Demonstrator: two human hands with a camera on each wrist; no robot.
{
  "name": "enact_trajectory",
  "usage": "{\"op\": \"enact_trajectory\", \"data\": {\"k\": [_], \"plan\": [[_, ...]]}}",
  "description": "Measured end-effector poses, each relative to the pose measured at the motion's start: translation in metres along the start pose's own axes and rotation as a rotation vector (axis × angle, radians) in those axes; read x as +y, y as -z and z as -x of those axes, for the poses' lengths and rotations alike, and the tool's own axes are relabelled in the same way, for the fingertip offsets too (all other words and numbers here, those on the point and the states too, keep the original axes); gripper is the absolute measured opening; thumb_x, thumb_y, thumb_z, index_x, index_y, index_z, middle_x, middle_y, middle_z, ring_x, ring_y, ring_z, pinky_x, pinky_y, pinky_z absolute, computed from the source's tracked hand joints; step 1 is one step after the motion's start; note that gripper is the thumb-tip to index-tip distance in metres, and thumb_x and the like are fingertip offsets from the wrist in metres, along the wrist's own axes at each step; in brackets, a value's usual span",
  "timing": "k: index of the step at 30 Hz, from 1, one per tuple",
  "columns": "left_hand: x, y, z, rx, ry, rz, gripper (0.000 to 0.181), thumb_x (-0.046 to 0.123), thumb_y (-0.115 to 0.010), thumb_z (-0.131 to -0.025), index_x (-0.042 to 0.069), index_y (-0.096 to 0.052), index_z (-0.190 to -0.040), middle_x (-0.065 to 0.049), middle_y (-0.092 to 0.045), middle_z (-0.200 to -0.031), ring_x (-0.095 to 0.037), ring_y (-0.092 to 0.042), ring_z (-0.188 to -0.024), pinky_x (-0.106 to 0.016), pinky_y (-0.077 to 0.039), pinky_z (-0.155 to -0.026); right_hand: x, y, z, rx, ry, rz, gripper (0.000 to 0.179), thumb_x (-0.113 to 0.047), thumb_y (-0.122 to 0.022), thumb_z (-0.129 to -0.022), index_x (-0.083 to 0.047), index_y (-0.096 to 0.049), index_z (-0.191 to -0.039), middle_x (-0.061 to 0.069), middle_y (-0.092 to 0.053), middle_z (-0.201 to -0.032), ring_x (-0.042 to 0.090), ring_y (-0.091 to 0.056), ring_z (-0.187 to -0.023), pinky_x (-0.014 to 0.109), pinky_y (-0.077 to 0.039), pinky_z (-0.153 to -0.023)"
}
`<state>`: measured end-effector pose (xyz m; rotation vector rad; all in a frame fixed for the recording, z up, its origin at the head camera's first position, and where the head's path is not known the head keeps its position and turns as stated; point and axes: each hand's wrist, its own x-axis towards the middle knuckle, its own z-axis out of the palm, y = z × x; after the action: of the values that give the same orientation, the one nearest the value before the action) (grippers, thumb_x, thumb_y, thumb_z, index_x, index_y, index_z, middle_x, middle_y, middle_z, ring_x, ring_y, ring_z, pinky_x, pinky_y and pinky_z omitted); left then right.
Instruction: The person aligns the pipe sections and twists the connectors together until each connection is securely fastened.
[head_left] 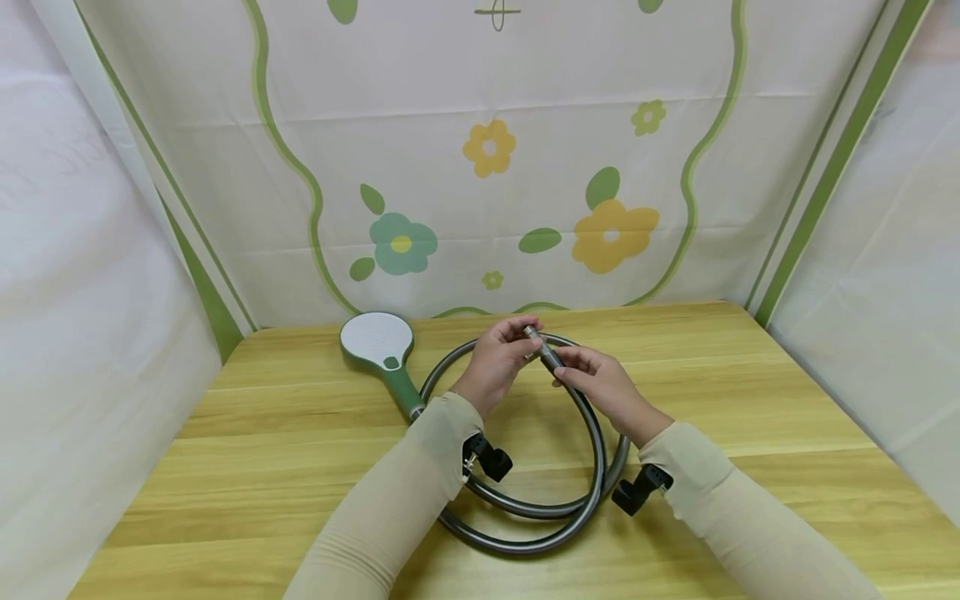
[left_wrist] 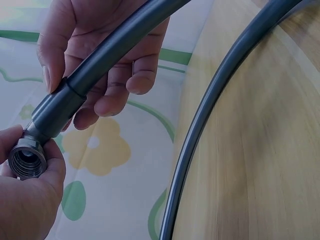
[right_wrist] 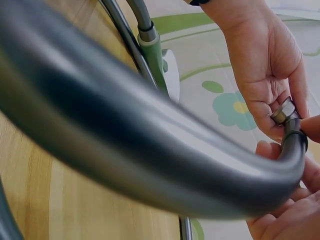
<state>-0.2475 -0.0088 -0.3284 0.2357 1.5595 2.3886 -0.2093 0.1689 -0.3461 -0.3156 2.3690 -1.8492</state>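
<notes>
A grey shower hose [head_left: 596,433] loops over the table, and both hands hold its free end above the wood. My left hand [head_left: 491,367] pinches the silver threaded nut [left_wrist: 27,159] at the tip, its opening facing the camera in the left wrist view. Just behind it, my right hand [head_left: 603,387] grips the dark sleeve [left_wrist: 59,107] of the hose between thumb and fingers. In the right wrist view, the hose crosses large in front and partly hides the right hand [right_wrist: 287,212]. The other hose end joins a green-handled shower head [head_left: 377,337] lying spray face up at the back left.
Beneath the hose is a wood-grain table [head_left: 750,400]. A white cloth [head_left: 420,158] with printed flowers hangs behind its far edge, and white cloth sides rise left and right. Each wrist carries a black camera mount [head_left: 491,460].
</notes>
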Motion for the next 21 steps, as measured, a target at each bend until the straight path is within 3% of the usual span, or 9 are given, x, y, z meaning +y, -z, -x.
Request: {"op": "enact_trajectory", "data": {"k": [3,8,15,21], "plan": [[-0.0001,0.0001,-0.0004,0.008,0.002,-0.003,0.036,-0.008,-0.057,-0.092,-0.002,-0.055,-0.127,-0.014,-0.055,-0.124,-0.021,-0.057,-0.108,-0.037,-0.045,-0.101,-0.0003,-0.0009,0.0009,0.025,0.025,0.042,0.041,-0.02,-0.06,-0.096,-0.001,-0.054,-0.132,0.015,-0.061,-0.118,0.027,-0.061,-0.104,0.035,-0.05,-0.086],[-0.0002,0.0,-0.001,0.019,-0.002,-0.007,0.036,-0.009,-0.057,-0.092,-0.003,-0.055,-0.127,-0.02,-0.051,-0.131,-0.025,-0.056,-0.112,-0.037,-0.046,-0.101,-0.0012,-0.0029,0.0031,0.105,0.094,0.176,0.043,-0.02,-0.066,-0.093,-0.001,-0.055,-0.131,0.016,-0.062,-0.116,0.025,-0.06,-0.101,0.03,-0.051,-0.078],[-0.0011,0.0007,-0.0016,0.028,-0.015,-0.011,0.035,-0.009,-0.057,-0.092,-0.004,-0.056,-0.126,-0.02,-0.052,-0.128,-0.017,-0.058,-0.101,-0.036,-0.047,-0.098,-0.006,-0.0071,0.0055,0.175,0.161,0.287,0.042,-0.016,-0.07,-0.089,0.001,-0.058,-0.126,0.014,-0.061,-0.116,0.026,-0.061,-0.098,0.028,-0.052,-0.076],[-0.0019,0.0007,-0.0024,0.032,-0.011,-0.006,0.036,-0.01,-0.057,-0.091,-0.004,-0.056,-0.126,-0.015,-0.055,-0.122,-0.026,-0.057,-0.11,-0.037,-0.047,-0.099,-0.007,-0.0089,0.0044,0.186,0.172,0.365,0.039,-0.014,-0.072,-0.088,-0.002,-0.06,-0.123,0.011,-0.063,-0.11,0.023,-0.062,-0.096,0.032,-0.052,-0.077]]}}
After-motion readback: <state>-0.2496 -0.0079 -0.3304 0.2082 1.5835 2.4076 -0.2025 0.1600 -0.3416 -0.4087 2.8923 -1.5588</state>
